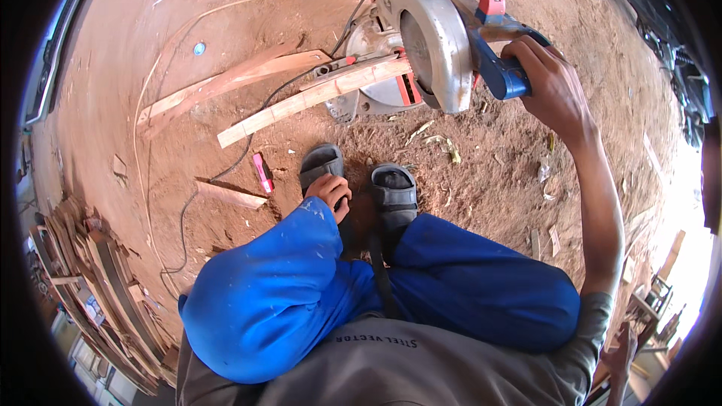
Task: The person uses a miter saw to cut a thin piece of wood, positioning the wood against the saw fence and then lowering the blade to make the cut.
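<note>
A mitre saw [444,37] with a silver blade guard and a red carrying handle stands on the ground ahead. My right hand [553,86] is wrapped round its blue operating handle [505,75], arm stretched out along the right. Across the saw's base lies a long pale wood strip [316,98], its right end beside the blade and its left end sticking out. My left hand [329,194] is low by my left sandal [322,162], fingers curled in. Whatever those fingers may hold is hidden.
A pink marker [263,173] and a short wood offcut [232,194] lie left of my feet. Boards [233,83] rest on the dirt beyond the strip. A dark cable [244,146] runs under the strip. Stacked timber [113,293] stands at lower left; sawdust and scraps surround the saw.
</note>
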Demonstrator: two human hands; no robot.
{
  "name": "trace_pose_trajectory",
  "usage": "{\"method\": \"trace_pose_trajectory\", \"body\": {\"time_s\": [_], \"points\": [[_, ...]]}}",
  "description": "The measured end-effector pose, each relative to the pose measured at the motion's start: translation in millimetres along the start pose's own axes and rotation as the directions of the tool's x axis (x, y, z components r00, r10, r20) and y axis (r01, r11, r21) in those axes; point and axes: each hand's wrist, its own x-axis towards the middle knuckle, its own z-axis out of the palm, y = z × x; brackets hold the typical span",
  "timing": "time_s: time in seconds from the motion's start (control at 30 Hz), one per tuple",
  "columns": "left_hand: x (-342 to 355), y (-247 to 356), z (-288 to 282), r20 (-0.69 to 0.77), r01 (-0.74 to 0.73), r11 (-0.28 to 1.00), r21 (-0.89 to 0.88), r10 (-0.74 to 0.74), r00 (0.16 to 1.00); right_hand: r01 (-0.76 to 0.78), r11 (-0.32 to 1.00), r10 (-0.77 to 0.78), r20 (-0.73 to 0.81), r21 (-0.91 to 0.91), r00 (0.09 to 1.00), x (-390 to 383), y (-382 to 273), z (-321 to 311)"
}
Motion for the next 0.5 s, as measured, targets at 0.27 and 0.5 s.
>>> {"method": "trace_pose_trajectory", "body": {"time_s": [0.27,0.5], "points": [[-8.9,-5.0,0.0,-0.049,0.008,1.000,-0.003,-0.008,0.999,0.016,1.000,-0.016,-0.032,0.004,0.999,1.1,0.1,6.3],[-1.5,-6.8,2.3,-0.052,-0.038,0.999,-0.027,0.037,0.998,0.018,1.000,-0.018,-0.058,0.002,0.998,-6.7,8.0,3.1]]}}
